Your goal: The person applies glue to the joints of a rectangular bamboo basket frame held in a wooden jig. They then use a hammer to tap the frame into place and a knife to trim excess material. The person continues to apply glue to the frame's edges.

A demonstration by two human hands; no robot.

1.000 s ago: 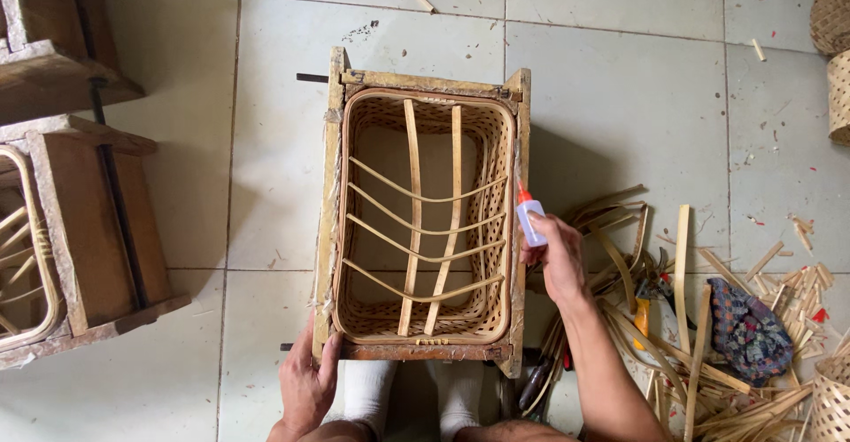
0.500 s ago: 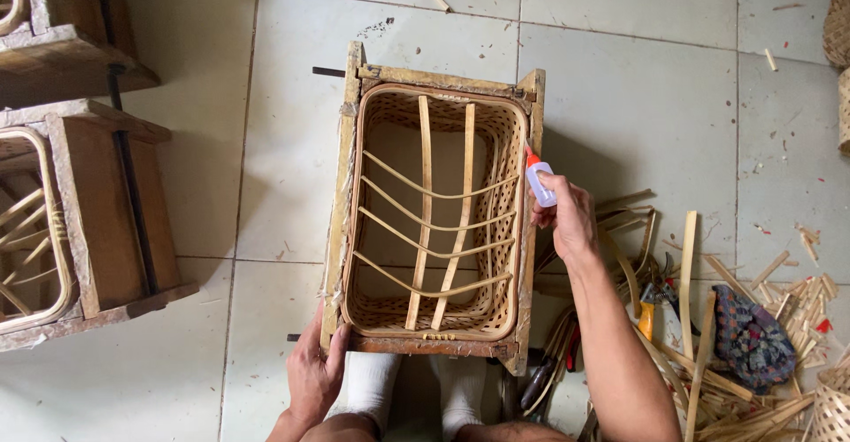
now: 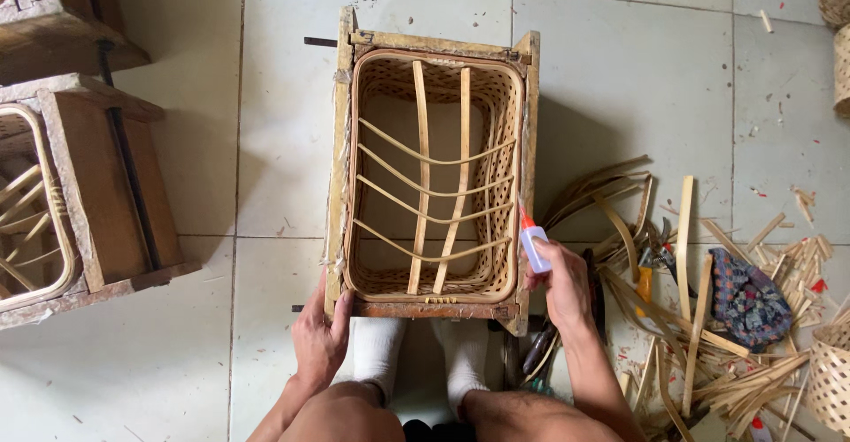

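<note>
A woven rattan basket [image 3: 431, 181] sits inside a wooden mould frame [image 3: 340, 167] on the tiled floor, with bent rattan strips crossing its opening. My left hand [image 3: 320, 336] grips the frame's near left corner. My right hand [image 3: 560, 283] holds a small glue bottle [image 3: 534, 245] with a red tip, the tip touching the basket's right rim near the front. My feet in white socks [image 3: 381, 349] rest against the frame's near side.
Another wooden frame with a basket [image 3: 71, 203] stands at the left, a further one [image 3: 53, 26] above it. Loose rattan strips [image 3: 682, 300], a patterned cloth [image 3: 745, 287] and tools lie at the right. Small woven baskets [image 3: 828, 376] stand at the right edge.
My right hand has slid the glue bottle along the basket's right rim toward me. The left hand stays on the frame's near corner.
</note>
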